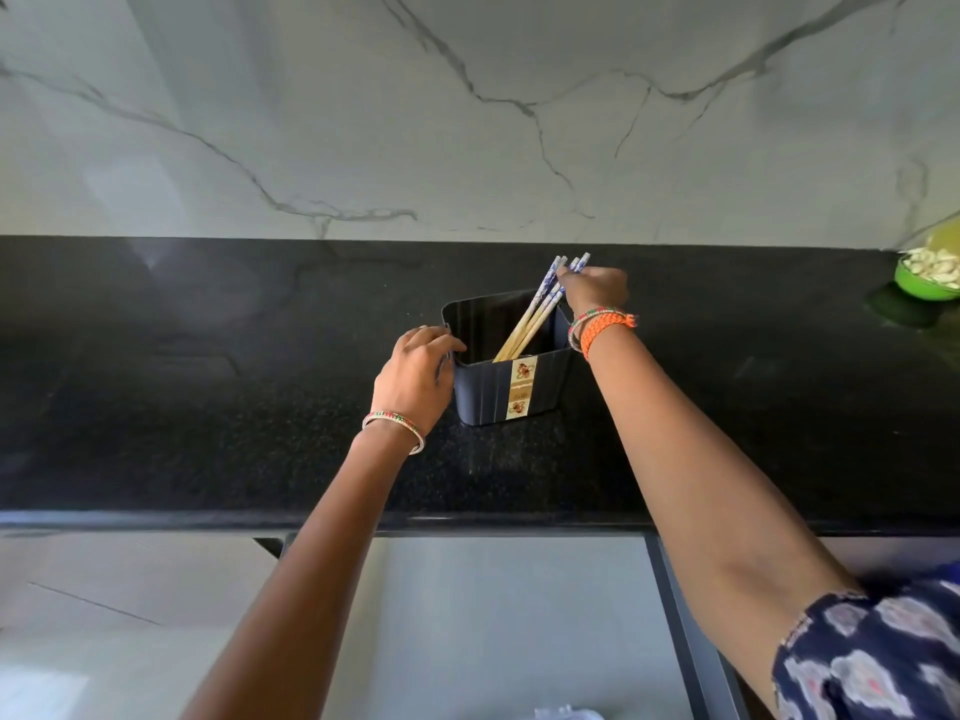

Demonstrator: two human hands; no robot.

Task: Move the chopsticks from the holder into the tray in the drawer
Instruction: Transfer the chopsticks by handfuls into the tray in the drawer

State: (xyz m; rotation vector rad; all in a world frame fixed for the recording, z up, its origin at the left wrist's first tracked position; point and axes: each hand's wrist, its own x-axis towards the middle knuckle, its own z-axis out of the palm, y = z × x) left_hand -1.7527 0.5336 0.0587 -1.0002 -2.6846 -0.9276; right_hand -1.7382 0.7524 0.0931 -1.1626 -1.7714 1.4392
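Note:
A dark rectangular holder (493,392) with a paper label stands on the black counter. Several wooden chopsticks (535,317) with blue-and-white patterned tops lean inside it toward its right rear corner. My right hand (595,291) pinches their patterned tops above the holder's rim. My left hand (415,376) rests against the holder's left wall, fingers curled on the rim. Below the counter's front edge a drawer (519,615) with a pale floor stands pulled out; a tray in it is not clearly visible.
The black granite counter (208,407) runs the full width, backed by a white marble wall. A green bowl (924,283) of pale pieces sits at the far right. The drawer's dark right side rail (685,631) runs toward me.

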